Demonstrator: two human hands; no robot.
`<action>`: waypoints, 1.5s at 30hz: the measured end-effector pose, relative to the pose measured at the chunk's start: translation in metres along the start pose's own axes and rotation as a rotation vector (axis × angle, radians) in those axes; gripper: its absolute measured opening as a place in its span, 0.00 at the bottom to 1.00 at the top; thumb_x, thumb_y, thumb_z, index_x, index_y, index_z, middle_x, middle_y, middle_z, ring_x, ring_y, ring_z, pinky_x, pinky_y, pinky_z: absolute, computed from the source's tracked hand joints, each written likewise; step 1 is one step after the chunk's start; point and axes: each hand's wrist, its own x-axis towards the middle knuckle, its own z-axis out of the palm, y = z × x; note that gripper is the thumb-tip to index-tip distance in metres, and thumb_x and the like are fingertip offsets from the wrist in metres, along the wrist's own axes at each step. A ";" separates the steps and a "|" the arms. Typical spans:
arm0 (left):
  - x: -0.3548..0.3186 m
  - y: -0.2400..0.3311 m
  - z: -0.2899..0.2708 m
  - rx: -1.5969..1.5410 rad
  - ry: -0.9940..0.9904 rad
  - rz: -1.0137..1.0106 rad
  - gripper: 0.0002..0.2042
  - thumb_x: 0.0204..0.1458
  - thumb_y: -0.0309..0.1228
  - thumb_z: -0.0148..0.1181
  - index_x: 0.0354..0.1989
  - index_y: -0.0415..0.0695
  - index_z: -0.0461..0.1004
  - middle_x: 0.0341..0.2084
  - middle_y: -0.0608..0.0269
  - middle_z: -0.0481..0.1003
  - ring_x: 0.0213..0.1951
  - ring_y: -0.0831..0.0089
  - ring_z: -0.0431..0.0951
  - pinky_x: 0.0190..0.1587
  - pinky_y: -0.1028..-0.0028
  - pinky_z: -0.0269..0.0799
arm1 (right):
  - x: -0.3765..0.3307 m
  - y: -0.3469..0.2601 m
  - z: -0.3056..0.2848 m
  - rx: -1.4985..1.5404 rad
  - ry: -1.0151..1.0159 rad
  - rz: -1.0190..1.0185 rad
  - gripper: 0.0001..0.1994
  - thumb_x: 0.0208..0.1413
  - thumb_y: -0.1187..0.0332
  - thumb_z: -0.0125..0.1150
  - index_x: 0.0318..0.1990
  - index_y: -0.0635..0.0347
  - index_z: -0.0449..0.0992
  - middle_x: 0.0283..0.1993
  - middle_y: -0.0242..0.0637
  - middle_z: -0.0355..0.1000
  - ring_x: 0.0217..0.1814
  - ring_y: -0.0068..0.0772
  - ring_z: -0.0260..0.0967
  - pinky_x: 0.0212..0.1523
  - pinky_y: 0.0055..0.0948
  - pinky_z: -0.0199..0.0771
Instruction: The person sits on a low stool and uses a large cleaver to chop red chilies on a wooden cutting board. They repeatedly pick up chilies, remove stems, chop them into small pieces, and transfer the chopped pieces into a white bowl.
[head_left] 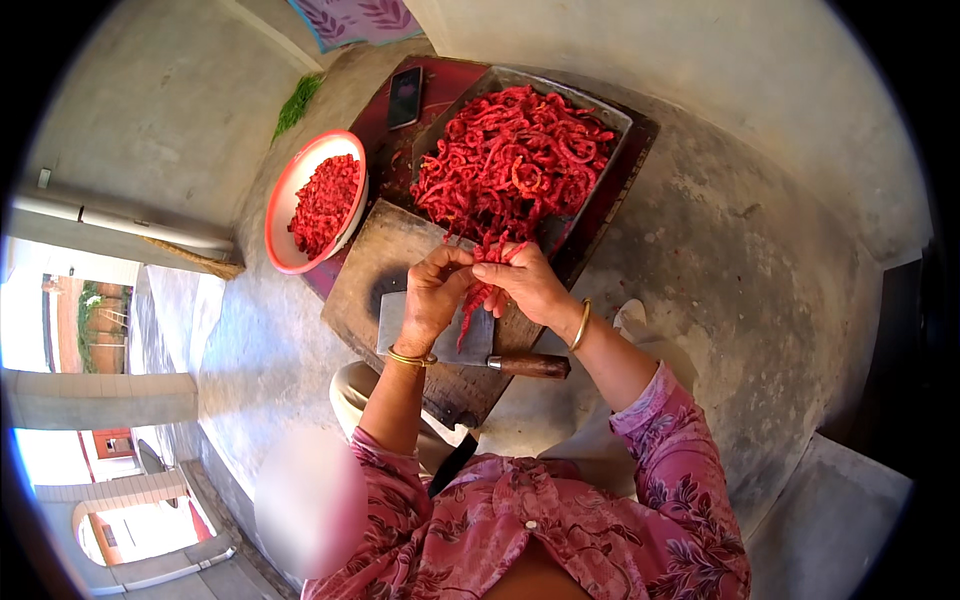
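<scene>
Close together over the cutting board (368,245), my two hands meet at a small bunch of long, wrinkled red chili peppers (470,312). My right hand (530,287) is closed around the bunch, with pepper ends showing above and below its fingers. The fingers of my left hand (436,290) pinch the same bunch from the left side; their tips are partly hidden. Beneath my hands a cleaver (393,318) lies flat on the board, its wooden handle (535,365) pointing right. Just beyond stands a metal tray (622,122) heaped with whole red chili peppers (515,150).
Left of the board, a white basin (283,190) with a red rim holds chopped red chili pieces (328,205). A phone (405,97) rests on the dark red table (440,80) behind it. Green stalks (298,105) and a broom (200,260) are farther left. A concrete wall (690,60) rises behind.
</scene>
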 end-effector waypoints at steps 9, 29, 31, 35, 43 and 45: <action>-0.002 0.000 -0.005 0.086 -0.106 0.098 0.04 0.51 0.19 0.58 0.35 0.35 0.77 0.28 0.66 0.76 0.30 0.82 0.73 0.32 0.82 0.69 | -0.007 0.005 0.008 0.005 0.063 -0.016 0.10 0.60 0.66 0.54 0.36 0.67 0.73 0.27 0.35 0.71 0.16 0.24 0.70 0.12 0.20 0.69; 0.138 -0.023 -0.061 0.553 0.007 0.177 0.05 0.46 0.24 0.62 0.31 0.39 0.78 0.22 0.61 0.76 0.22 0.70 0.75 0.27 0.73 0.71 | -0.008 -0.003 0.006 -0.006 0.232 0.000 0.07 0.57 0.68 0.58 0.34 0.63 0.73 0.24 0.30 0.69 0.15 0.24 0.69 0.12 0.21 0.68; 0.122 -0.015 -0.060 0.304 -0.073 0.079 0.04 0.48 0.20 0.60 0.33 0.37 0.78 0.21 0.67 0.74 0.20 0.80 0.72 0.24 0.77 0.69 | -0.005 -0.004 0.007 0.122 0.269 0.024 0.07 0.57 0.68 0.59 0.33 0.63 0.74 0.24 0.30 0.69 0.15 0.24 0.69 0.11 0.21 0.68; 0.059 0.016 -0.024 0.305 -0.179 0.089 0.06 0.49 0.19 0.59 0.35 0.37 0.77 0.22 0.68 0.73 0.21 0.80 0.72 0.24 0.76 0.67 | -0.001 0.005 0.006 0.279 0.294 0.027 0.07 0.55 0.68 0.61 0.37 0.63 0.75 0.25 0.33 0.72 0.14 0.25 0.68 0.10 0.22 0.66; 0.030 0.036 -0.019 0.842 -0.456 0.453 0.10 0.47 0.17 0.58 0.40 0.38 0.76 0.24 0.62 0.73 0.25 0.73 0.73 0.28 0.72 0.68 | -0.006 -0.001 0.011 0.297 0.217 -0.026 0.09 0.53 0.67 0.63 0.35 0.63 0.76 0.24 0.32 0.72 0.12 0.21 0.64 0.08 0.19 0.60; 0.039 0.042 -0.024 0.723 -0.611 0.317 0.09 0.47 0.20 0.59 0.38 0.39 0.76 0.27 0.55 0.75 0.29 0.63 0.76 0.30 0.69 0.71 | -0.006 0.003 0.008 0.264 0.241 0.013 0.09 0.53 0.67 0.63 0.38 0.62 0.76 0.25 0.34 0.73 0.12 0.22 0.64 0.08 0.20 0.60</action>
